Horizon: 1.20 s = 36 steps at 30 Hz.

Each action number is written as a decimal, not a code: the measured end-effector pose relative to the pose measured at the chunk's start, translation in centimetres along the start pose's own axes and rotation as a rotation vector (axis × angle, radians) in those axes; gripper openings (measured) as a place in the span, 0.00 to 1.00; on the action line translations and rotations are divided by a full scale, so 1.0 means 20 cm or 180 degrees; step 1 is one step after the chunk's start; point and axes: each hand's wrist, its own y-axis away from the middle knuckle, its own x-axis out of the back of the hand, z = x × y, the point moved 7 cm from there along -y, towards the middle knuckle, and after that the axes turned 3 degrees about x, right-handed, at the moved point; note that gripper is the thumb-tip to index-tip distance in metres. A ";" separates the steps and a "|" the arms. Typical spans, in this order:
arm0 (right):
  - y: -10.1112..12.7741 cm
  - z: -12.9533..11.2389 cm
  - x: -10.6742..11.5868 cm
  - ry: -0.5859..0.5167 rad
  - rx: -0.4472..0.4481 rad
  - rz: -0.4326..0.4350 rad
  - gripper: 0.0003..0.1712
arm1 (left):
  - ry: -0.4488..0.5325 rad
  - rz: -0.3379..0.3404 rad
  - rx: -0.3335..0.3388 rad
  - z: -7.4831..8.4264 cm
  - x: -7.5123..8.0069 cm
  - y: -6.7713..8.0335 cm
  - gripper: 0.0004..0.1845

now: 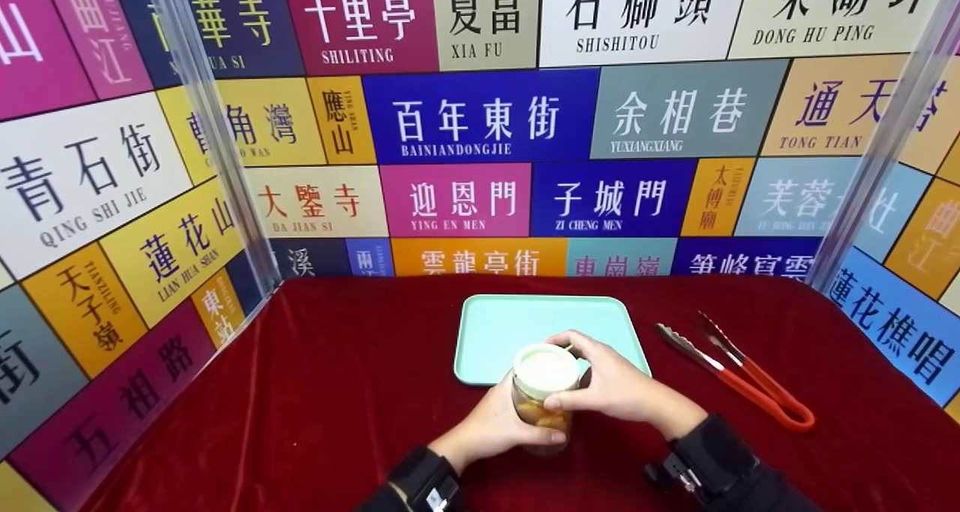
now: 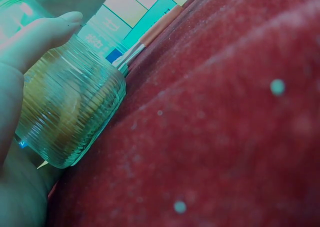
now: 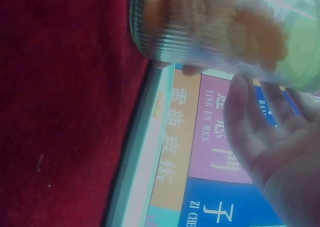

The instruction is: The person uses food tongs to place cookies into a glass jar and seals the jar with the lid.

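A ribbed clear glass jar [image 1: 534, 413] with brownish-yellow pieces inside stands on the red cloth or just above it; its base is partly hidden. Round the jar's body my left hand [image 1: 491, 424] is curled, the thumb across the near side. My right hand [image 1: 621, 386] grips the pale green lid [image 1: 547, 369], thumb in front and fingers behind. Through the glass [image 3: 200, 27] in the right wrist view, one piece has a scalloped, biscuit-like edge. The lid still sits on the jar.
Behind the jar lies a mint-green tray [image 1: 544, 332]. Metal tongs with red handles [image 1: 765, 399] rest on the right of the red cloth [image 1: 322, 392]. Colourful sign-covered walls [image 1: 480, 114] stand at the back and sides, with clear corner strips.
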 end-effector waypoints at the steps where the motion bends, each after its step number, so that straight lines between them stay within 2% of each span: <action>1: 0.00 0.00 0.00 0.0037 -0.0009 0.0029 0.38 | -0.0009 -0.0006 -0.0007 0.00 0.00 0.00 0.48; 9: -0.01 -0.01 0.00 0.0284 -0.0029 0.0167 0.40 | 0.0056 -0.0043 -0.0043 0.00 0.00 -0.01 0.48; 13: -0.01 0.01 -0.01 0.0228 0.0060 0.0025 0.51 | 0.0077 -0.0037 -0.0091 0.01 0.00 0.00 0.48; 17: 0.00 0.02 0.00 -0.0070 0.0158 -0.0212 0.59 | 0.0078 -0.0024 -0.0095 0.01 0.00 0.00 0.50; 21: 0.01 0.04 0.00 -0.0450 0.0215 -0.0336 0.49 | 0.0083 -0.0011 -0.0027 0.01 0.00 0.00 0.48; 25: 0.00 0.05 -0.01 -0.0638 0.0251 -0.0373 0.40 | 0.0058 0.0024 0.0036 -0.01 0.00 0.00 0.47; 30: 0.00 0.05 -0.01 -0.0627 0.0199 -0.0334 0.38 | 0.0029 0.0027 0.0042 -0.01 0.00 0.00 0.48; 36: 0.00 0.03 0.00 -0.0320 0.0164 -0.0207 0.39 | -0.0014 0.0046 0.0027 0.00 0.00 0.00 0.50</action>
